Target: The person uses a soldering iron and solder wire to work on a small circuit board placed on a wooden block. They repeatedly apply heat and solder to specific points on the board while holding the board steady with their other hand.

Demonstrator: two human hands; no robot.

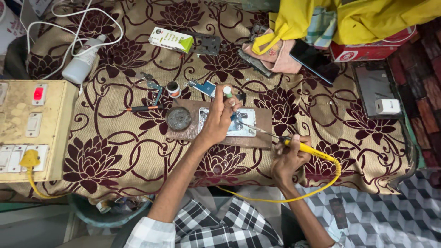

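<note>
An opened phone (245, 125) lies on a brown wooden board (264, 133) on a flower-patterned cloth. My left hand (219, 115) rests on the phone and pinches a small white and green tube (227, 91) above it. My right hand (289, 156) grips a yellow-handled soldering iron (308, 149), its thin metal tip pointing left onto the phone's inner parts. The iron's yellow cord (321, 186) loops down toward my lap. A round dark tin (178, 118) sits on the board's left end.
A switchboard box (32, 128) with a lit red switch and a yellow plug stands at the left. A screwdriver (144, 108), tweezers (154, 87), a small pot (173, 88), a white bottle (85, 59), a small box (171, 40), a dark phone (314, 59), a white charger (387, 106) and yellow cloth (367, 16) lie around.
</note>
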